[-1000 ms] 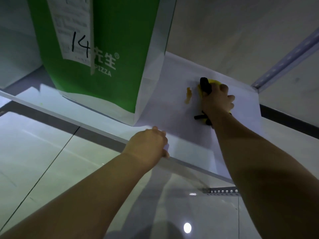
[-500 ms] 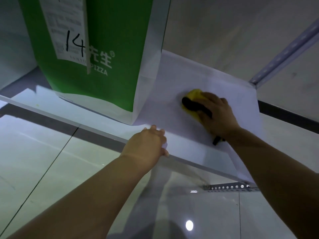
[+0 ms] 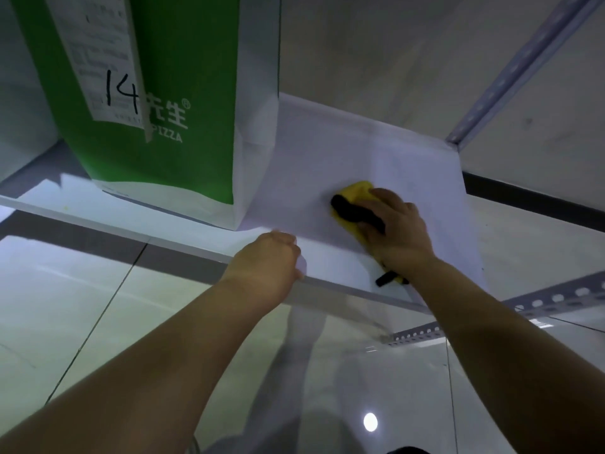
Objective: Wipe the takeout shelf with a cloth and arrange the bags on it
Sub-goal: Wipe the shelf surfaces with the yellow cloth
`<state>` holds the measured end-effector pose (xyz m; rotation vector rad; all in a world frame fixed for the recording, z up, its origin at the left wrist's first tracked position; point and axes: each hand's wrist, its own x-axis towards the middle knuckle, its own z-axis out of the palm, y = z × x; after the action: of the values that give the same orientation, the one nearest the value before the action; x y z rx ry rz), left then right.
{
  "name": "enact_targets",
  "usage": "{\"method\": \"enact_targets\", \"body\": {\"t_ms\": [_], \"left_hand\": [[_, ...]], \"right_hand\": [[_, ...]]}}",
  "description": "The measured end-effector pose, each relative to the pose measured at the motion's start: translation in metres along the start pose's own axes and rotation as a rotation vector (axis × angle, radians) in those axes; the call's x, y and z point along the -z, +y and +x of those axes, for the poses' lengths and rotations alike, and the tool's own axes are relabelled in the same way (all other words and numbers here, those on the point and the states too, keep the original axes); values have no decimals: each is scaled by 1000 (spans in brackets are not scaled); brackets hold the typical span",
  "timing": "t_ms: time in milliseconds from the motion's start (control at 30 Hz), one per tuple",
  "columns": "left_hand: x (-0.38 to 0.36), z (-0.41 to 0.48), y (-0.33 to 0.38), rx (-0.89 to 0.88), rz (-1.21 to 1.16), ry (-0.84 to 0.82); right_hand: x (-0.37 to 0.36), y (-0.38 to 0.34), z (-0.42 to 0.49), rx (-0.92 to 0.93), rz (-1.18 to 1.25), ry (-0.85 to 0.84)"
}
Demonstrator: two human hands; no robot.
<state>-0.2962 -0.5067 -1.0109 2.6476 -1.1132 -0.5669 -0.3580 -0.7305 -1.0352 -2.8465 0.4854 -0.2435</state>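
Head view: right hand (image 3: 397, 231) hides most of cloth (image 3: 355, 191) on shelf (image 3: 327, 152).

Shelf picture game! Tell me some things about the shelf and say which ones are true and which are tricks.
1. The right hand holds a yellow cloth against the shelf. True.
2. The bag is red. False: it is green.
3. The paper slip on the bag has 14 written on it. True.
4. The left hand is lifting the bag. False: it grips the shelf's front edge, apart from the bag.
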Motion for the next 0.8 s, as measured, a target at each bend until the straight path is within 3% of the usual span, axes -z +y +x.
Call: {"method": "enact_targets", "body": {"t_ms": [100,167,333,533,600,700,800], "left_hand": [[1,-8,0,13,32,9],[2,-15,1,16,48,35],[8,-38,2,12,33,115],[24,-55,4,57,-34,172],[29,-62,6,72,-56,195],[37,-80,3,85,-63,262],[46,-102,-10,118,-67,318]], "right_hand": [[0,3,-3,-300,-67,58],[-3,-12,-14,-358,-108,44],[4,-17,-58,-74,-86,-24],[35,-20,-66,-164,-130,-201],[45,-36,-63,-194,-115,-135],[55,-68,-62,-137,105,28],[58,-101,-62,-53,294,16]]}}
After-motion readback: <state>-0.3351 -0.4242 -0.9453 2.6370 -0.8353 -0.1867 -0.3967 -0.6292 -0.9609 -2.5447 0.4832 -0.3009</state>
